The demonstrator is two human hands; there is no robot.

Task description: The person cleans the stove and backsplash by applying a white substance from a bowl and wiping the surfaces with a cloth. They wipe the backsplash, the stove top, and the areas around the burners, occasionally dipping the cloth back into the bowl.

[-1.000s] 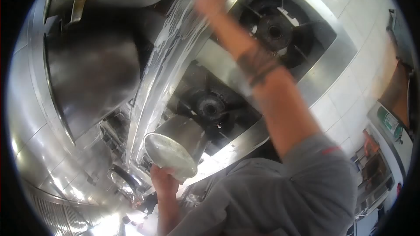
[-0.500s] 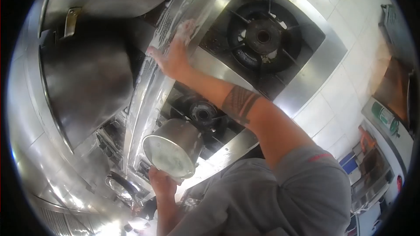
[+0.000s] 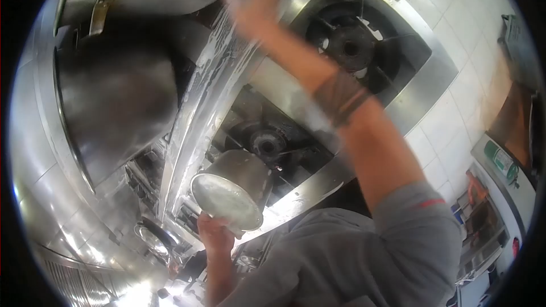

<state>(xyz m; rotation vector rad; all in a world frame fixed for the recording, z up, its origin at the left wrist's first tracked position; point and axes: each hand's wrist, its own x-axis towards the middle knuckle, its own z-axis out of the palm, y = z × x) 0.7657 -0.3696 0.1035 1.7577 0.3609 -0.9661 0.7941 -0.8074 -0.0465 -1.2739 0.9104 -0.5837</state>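
Observation:
A metal pot point(image 3: 250, 176), its inside whitish and cloudy, is tilted with its mouth toward me over the smaller stove burner point(image 3: 267, 144). My left hand point(image 3: 216, 233) is closed on the pot's near rim. Farther along the steel ledge point(image 3: 213, 74), which is streaked with white foam, my right hand point(image 3: 256, 8) is blurred by motion. Its thumb stands apart from the fingers, and nothing shows in it. My right forearm crosses above the stove.
A large burner point(image 3: 351, 48) sits in the stove beyond my right forearm. Large dark metal panels point(image 3: 116, 113) with a handle point(image 3: 99, 16) stand left of the ledge. At the lower left is another pan point(image 3: 153, 236). White tiles point(image 3: 449, 102) lie at the right.
My right hand has swept along the foamy ledge, away from the pot toward the top of the view. The pot and my left hand have shifted slightly right in the picture.

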